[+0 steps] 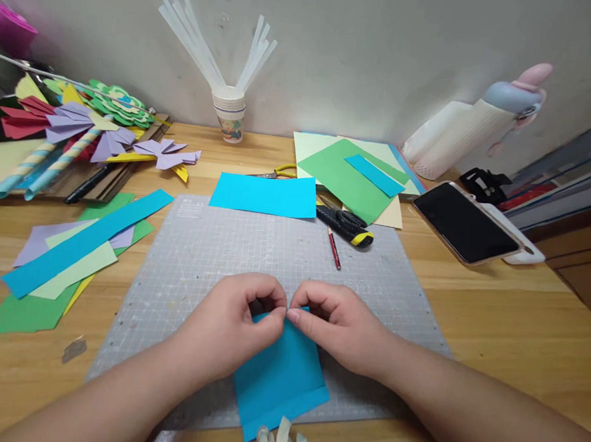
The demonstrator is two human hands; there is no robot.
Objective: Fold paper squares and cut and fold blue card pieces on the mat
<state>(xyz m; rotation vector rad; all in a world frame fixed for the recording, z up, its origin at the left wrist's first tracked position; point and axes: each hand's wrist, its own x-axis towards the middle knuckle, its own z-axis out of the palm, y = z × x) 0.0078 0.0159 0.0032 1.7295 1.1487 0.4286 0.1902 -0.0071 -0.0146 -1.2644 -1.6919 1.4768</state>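
A blue sheet of paper (282, 373) with a crease across its near end lies over the front of the grey cutting mat (171, 293). Its far edge is pinched between thumb and fingers of my left hand (244, 318). Right beside it, my right hand (336, 323) pinches the same edge, the two thumb tips almost meeting. My curled fingers hide part of that edge. Farther back on the mat lie another blue paper piece (264, 194), a short red pencil (334, 249) and a black and yellow utility knife (348, 227).
Coloured paper strips (86, 245) and paper flowers (86, 125) lie at left. Paper cups (230, 120) holding white strips stand by the wall. Green paper (348, 174) sits at the back, with a phone (468, 221), a hair clip (484, 184) and a bottle (474, 128) to the right.
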